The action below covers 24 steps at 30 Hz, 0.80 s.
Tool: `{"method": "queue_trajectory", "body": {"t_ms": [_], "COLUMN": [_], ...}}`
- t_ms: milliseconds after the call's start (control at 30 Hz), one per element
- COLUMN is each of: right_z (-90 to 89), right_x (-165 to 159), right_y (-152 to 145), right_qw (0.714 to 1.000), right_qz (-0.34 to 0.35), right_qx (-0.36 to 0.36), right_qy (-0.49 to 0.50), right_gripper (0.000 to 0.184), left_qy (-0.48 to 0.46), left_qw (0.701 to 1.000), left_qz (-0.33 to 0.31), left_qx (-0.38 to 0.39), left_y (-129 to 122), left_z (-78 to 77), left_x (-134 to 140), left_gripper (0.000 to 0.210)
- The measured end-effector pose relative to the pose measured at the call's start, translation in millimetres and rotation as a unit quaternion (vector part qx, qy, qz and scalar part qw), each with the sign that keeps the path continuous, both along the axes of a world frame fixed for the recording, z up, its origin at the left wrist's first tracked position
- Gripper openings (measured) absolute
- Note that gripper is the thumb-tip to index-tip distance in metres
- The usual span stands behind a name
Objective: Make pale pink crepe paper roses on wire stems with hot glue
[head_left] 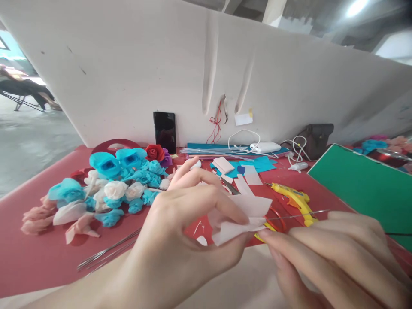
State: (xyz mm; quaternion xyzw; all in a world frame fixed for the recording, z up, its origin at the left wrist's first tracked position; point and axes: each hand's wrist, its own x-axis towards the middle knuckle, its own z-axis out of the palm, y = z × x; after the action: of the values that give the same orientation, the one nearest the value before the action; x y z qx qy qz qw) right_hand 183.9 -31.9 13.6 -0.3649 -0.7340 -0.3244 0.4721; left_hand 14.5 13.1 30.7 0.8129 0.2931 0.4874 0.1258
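My left hand pinches a white crepe-paper flower between thumb and index finger. Its thin petals spread on both sides of the fingers, and the bottom is gathered toward the right. A thin metal wire runs rightward from that gathered end. My right hand is closed, its index fingertip and thumb pressed at the gathered base beside the wire; the exact grip there is partly hidden. Behind the paper lie red-handled scissors, partly covered by my left hand and the flower.
Blue, white and pink paper flowers pile up at left, with metal wires before them. A yellow glue gun and a green board are at right. Paper pieces, a phone and a white power strip stand behind.
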Motion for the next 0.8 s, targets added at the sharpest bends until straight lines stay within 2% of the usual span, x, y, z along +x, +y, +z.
{"method": "queue_trajectory", "body": {"t_ms": [200,400,633,733,800], "right_z": [0.7,-0.3,-1.3,-3.8,-5.4], "right_x": [-8,-2,1,-1,-1], "right_y": [0,-1,3,0,-2], "right_qw": [0.997,0.997,0.999,0.998,0.994], "right_qz": [-0.048,-0.034,0.025,0.015,0.002], "right_qx": [-0.051,-0.062,-0.045,-0.064,-0.103], "right_qy": [-0.011,-0.01,-0.001,0.011,0.022], "right_gripper": [0.016,0.013,0.008,0.006,0.007], "left_qy": [0.012,0.014,0.033,0.05,0.055], "left_qw": [1.0,1.0,0.998,0.996,0.994], "left_qz": [-0.009,-0.008,0.002,0.016,0.034], "left_qx": [0.01,0.013,0.051,0.075,0.083], "left_y": [0,-1,-2,-2,-2], "left_z": [1.2,-1.4,-0.4,-0.3,-1.0], "left_x": [1,0,3,4,4], "left_gripper": [0.013,0.015,0.029,0.03,0.029]}}
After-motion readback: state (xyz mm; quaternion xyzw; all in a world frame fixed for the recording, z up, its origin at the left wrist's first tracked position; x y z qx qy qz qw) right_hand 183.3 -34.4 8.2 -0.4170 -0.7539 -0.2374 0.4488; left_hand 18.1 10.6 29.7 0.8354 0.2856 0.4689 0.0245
